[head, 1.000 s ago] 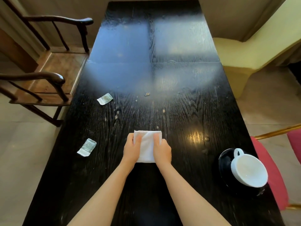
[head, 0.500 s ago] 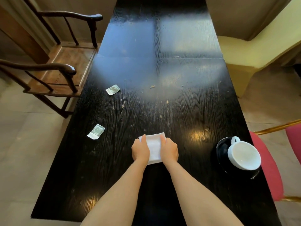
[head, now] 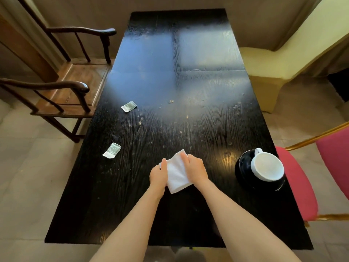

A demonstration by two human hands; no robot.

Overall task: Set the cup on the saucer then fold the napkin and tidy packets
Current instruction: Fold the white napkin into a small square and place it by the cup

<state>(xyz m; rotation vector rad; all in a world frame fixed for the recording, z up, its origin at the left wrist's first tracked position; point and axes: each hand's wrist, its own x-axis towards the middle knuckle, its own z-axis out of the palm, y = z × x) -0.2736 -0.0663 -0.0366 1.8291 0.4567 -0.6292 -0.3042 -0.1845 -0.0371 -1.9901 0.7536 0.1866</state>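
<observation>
A folded white napkin point(head: 176, 173) lies near the middle of the black table point(head: 188, 120), turned at an angle. My left hand point(head: 158, 174) grips its left edge and my right hand point(head: 194, 168) presses on its right side. A white cup point(head: 267, 166) stands on a black saucer point(head: 243, 173) at the table's right edge, handle pointing away from me. Two small silvery packets lie apart on the left: one packet point(head: 111, 150) nearer me, the other packet point(head: 129, 106) farther up the table.
A dark wooden armchair point(head: 62, 86) stands at the table's left. A yellow covered chair point(head: 273, 69) is at the far right and a pink chair point(head: 306, 176) with gold frame sits close to the cup. Crumbs speckle the tabletop.
The napkin has been folded smaller and turned clockwise under both hands. The view has pulled back, showing more of the table's near edge.
</observation>
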